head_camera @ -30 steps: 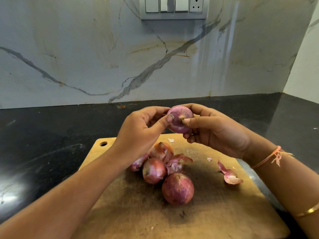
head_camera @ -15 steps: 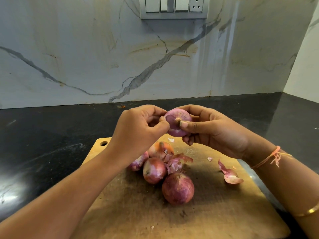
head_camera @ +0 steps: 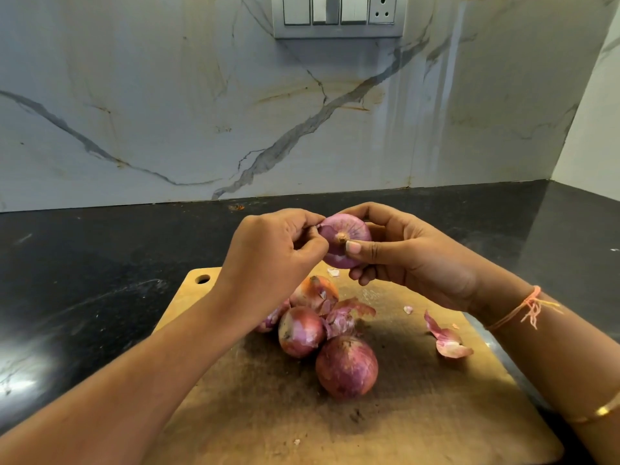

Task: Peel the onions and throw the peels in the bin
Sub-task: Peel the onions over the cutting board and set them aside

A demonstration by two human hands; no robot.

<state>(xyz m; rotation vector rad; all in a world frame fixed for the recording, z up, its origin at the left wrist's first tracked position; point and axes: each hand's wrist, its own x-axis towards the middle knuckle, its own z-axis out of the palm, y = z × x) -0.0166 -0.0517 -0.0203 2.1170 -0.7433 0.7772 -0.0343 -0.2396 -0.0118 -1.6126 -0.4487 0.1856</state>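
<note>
Gripping onion [head_camera: 345, 241] (left hand [head_camera: 268, 253], right hand [head_camera: 412, 260])

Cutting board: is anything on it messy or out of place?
Only peeling litter: a loose peel lies on the cutting board's right side, small scraps nearby, torn skin among the onions. No bin shows.

The cutting board [head_camera: 419, 414] is bare wood, matt and worn, darkly stained through the middle. The countertop [head_camera: 100, 263] under it is black polished stone, glossy enough to throw back light. The wall [head_camera: 167, 112] looks like veined marble with a smooth sheen. The held onion [head_camera: 349, 241] is smooth and faintly shiny. The big onion [head_camera: 346, 370] wears dry papery skin, as thin as the loose peel [head_camera: 448, 340]. The bangle [head_camera: 600, 412] gleams like gold metal.
</note>
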